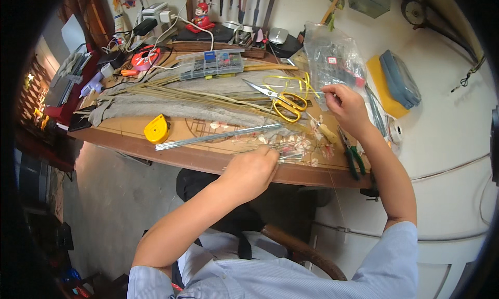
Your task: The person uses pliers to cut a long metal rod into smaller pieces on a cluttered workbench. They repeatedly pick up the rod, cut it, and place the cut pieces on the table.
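Note:
My left hand (252,171) is closed at the table's front edge, fingertips pressed together beside loose thin wires (293,149). What it pinches, if anything, is hidden. Farther back on the right, my right hand (347,111) is raised with its fingers curled in a pinch. Anything between those fingertips is too small to name. Just left of it lie a yellow ribbon (307,80) and gold-handled scissors (289,105), blades pointing left. A wooden-handled tool (326,133) rests below the scissors. Green-handled pliers (354,156) lie beneath my right wrist. A bundle of straight metal wires (213,137) stretches left of the loose ones.
Thin bamboo strips (192,95) lie over grey cloth (171,111). Toward the left is a yellow tape measure (157,129). Behind are a compartment box (210,64), a pink spool (145,57) and cables. A clear plastic bag (335,54) and blue case (399,79) stand at right.

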Demonstrator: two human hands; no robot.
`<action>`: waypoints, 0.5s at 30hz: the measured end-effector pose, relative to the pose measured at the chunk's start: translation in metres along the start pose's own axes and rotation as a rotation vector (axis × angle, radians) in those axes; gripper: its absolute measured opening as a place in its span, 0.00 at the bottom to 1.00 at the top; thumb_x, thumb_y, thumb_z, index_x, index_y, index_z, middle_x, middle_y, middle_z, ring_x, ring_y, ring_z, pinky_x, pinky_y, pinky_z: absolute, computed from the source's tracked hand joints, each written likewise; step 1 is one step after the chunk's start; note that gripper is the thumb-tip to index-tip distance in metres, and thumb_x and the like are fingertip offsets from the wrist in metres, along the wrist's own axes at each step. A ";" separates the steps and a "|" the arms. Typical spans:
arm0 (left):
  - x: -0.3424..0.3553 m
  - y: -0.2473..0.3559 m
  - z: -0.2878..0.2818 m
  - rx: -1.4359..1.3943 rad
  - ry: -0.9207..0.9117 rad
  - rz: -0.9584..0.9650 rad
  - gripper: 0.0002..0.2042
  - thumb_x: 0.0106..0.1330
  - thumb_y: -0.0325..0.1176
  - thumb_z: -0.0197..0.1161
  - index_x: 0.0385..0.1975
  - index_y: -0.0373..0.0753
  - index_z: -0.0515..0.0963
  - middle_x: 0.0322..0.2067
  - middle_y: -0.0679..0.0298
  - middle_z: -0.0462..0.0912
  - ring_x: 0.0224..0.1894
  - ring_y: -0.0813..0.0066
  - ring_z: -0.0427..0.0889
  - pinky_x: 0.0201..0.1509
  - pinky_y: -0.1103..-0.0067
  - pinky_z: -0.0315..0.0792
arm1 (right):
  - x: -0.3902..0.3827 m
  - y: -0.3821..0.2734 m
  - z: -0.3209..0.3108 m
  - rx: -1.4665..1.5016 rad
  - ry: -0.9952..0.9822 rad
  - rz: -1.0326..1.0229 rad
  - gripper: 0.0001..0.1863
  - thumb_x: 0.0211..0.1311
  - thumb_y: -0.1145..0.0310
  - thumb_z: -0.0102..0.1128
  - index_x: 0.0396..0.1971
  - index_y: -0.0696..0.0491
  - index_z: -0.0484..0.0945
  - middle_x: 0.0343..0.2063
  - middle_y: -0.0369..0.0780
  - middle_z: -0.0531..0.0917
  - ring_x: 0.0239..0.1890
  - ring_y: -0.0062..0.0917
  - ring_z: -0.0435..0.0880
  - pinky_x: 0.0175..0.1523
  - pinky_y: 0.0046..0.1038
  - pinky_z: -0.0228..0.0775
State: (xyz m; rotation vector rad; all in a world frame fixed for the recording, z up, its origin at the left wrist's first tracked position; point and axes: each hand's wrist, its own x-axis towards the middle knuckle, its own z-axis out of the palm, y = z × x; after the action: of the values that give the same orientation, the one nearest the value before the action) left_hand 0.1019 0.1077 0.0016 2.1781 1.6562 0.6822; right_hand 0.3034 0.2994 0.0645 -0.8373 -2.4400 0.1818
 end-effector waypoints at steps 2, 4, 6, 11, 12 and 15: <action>0.010 0.001 0.007 0.042 -0.034 0.018 0.08 0.62 0.31 0.57 0.35 0.34 0.71 0.33 0.51 0.75 0.35 0.50 0.79 0.39 0.63 0.74 | -0.004 0.020 0.006 -0.071 -0.003 -0.023 0.07 0.58 0.74 0.56 0.36 0.57 0.79 0.30 0.44 0.81 0.31 0.34 0.80 0.36 0.29 0.71; 0.016 -0.001 0.015 0.068 -0.043 0.030 0.08 0.61 0.30 0.57 0.35 0.34 0.72 0.33 0.52 0.74 0.36 0.51 0.79 0.40 0.64 0.74 | -0.011 0.033 0.014 -0.113 -0.012 0.007 0.07 0.58 0.70 0.54 0.35 0.54 0.79 0.33 0.44 0.82 0.37 0.39 0.81 0.42 0.36 0.73; 0.020 -0.005 0.022 0.054 0.007 0.054 0.08 0.60 0.29 0.58 0.36 0.34 0.72 0.34 0.52 0.74 0.36 0.51 0.79 0.40 0.64 0.74 | -0.019 0.040 0.021 -0.150 -0.026 -0.018 0.08 0.58 0.70 0.54 0.35 0.54 0.79 0.33 0.44 0.83 0.37 0.40 0.81 0.42 0.36 0.73; 0.026 -0.005 0.024 0.094 0.076 0.088 0.09 0.57 0.28 0.60 0.36 0.34 0.74 0.34 0.55 0.75 0.39 0.55 0.78 0.42 0.65 0.73 | -0.030 0.025 0.022 -0.235 0.012 -0.045 0.11 0.55 0.73 0.57 0.39 0.55 0.77 0.37 0.44 0.81 0.42 0.38 0.79 0.47 0.34 0.71; 0.026 -0.004 0.023 0.117 0.113 0.125 0.09 0.56 0.28 0.61 0.36 0.35 0.74 0.35 0.56 0.75 0.40 0.56 0.77 0.42 0.66 0.73 | -0.031 0.015 0.021 -0.271 0.075 -0.064 0.11 0.54 0.73 0.58 0.39 0.55 0.77 0.36 0.43 0.80 0.41 0.38 0.79 0.46 0.35 0.70; 0.023 -0.004 0.021 0.155 0.146 0.132 0.09 0.55 0.28 0.62 0.35 0.36 0.75 0.35 0.58 0.75 0.41 0.58 0.76 0.44 0.68 0.72 | -0.045 -0.011 0.026 -0.287 0.125 -0.096 0.12 0.51 0.71 0.60 0.38 0.54 0.77 0.34 0.42 0.79 0.39 0.38 0.78 0.45 0.36 0.69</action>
State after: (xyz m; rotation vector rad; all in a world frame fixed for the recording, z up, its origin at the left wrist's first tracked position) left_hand 0.1147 0.1317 -0.0139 2.4161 1.6989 0.7898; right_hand 0.3136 0.2649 0.0249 -0.8210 -2.4138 -0.2546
